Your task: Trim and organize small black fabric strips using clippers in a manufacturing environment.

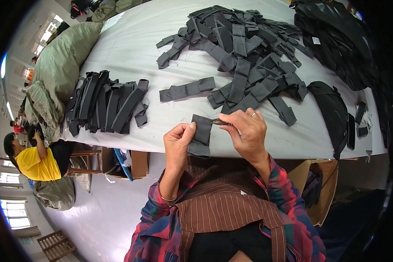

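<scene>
My left hand point(178, 142) pinches a dark grey fabric strip point(200, 136) between thumb and fingers, just over the table's near edge. The strip hangs with its lower end folded. In my right hand point(247, 131) is a small, dark pair of thread snips point(216, 122), its tip touching or very close to the strip's upper right edge. A single grey strip point(187, 89) lies flat beyond my hands. Past it spreads a loose heap of similar strips point(240, 41). To the left, several strips are laid side by side in a neater pile point(105, 102).
Black bags point(336, 41) and a black fabric piece point(329, 111) cover the table's right side. A bulky green sack point(63, 56) leans against the left edge. Cardboard boxes point(139, 165) stand below the table. A person in yellow point(41, 163) sits at far left.
</scene>
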A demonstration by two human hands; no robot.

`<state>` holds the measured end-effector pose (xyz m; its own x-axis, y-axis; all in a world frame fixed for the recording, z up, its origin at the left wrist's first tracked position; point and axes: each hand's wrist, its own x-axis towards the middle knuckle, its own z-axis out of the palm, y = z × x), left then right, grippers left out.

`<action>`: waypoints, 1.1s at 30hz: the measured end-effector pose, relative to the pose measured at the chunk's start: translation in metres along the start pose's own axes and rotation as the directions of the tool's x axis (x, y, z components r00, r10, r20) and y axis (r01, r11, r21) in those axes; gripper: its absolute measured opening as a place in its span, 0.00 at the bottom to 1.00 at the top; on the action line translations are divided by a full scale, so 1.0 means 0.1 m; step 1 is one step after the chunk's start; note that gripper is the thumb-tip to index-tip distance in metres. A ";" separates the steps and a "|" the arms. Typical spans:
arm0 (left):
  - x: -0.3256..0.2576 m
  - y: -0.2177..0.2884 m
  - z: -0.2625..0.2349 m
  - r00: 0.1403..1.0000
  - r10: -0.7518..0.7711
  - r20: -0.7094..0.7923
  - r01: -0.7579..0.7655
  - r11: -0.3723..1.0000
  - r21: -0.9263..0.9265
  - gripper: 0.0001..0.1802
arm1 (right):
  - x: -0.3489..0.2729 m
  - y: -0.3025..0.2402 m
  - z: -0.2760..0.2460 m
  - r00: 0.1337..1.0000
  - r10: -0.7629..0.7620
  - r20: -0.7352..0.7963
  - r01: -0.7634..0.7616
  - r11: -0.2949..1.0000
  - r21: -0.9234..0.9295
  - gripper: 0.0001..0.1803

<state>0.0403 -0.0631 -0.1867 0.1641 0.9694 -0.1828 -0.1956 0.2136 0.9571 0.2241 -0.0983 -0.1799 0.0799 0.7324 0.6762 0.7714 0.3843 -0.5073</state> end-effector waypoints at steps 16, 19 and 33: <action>-0.03 0.01 0.03 0.998 0.062 0.026 -0.065 0.992 0.107 0.09 | 0.13 -0.08 -0.05 0.996 0.022 0.088 -0.030 0.996 0.081 0.11; -0.06 0.01 0.05 0.995 0.095 0.041 -0.100 0.983 0.156 0.09 | 0.14 -0.07 -0.04 0.992 -0.023 0.127 0.019 0.999 0.039 0.11; -0.07 0.05 0.05 0.957 0.269 0.106 -0.287 0.930 0.228 0.04 | 0.05 -0.09 -0.12 0.912 0.324 0.252 -0.410 0.753 0.514 0.11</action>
<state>0.0429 -0.0696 -0.1790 0.2073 0.9724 0.1067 -0.0082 -0.1073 0.9942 0.2256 -0.1048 -0.1654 0.1642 0.9339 0.3176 0.2237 0.2783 -0.9341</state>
